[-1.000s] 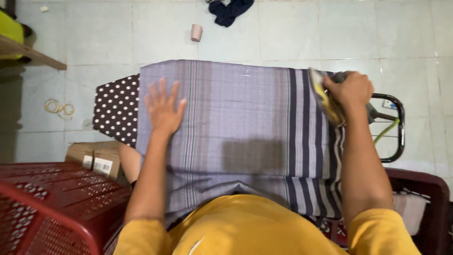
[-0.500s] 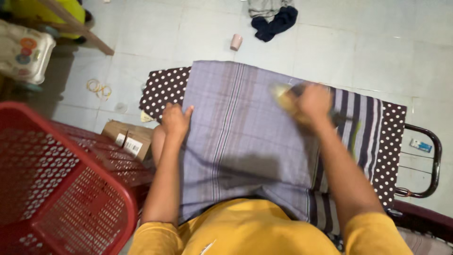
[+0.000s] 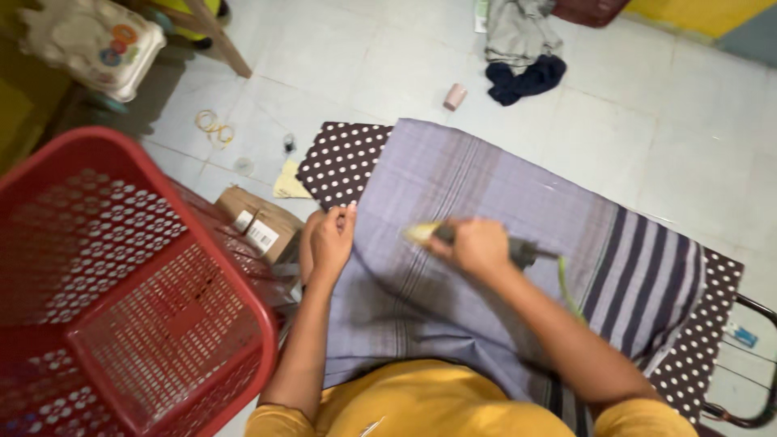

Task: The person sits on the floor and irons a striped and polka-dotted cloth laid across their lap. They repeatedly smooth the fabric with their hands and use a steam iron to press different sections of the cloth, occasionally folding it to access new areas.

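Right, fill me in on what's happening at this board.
A person in a yellow shirt stands over a polka-dot ironing board with a grey-lilac striped cloth spread across it. The right hand grips an iron resting on the middle of the cloth. The left hand pinches the cloth's near-left edge. A red perforated basket sits on the person's left, with a cardboard box beside it on the tiled floor.

A dark ironing board [image 3: 344, 158] with white polka dots carries a grey-lilac striped cloth [image 3: 486, 202] spread flat over most of it. The board stands on a pale tiled floor [image 3: 647, 121]. On the tiles lie a small pink cup [image 3: 455, 96], a heap of clothes [image 3: 522, 53] and yellow rubber bands [image 3: 213, 126].
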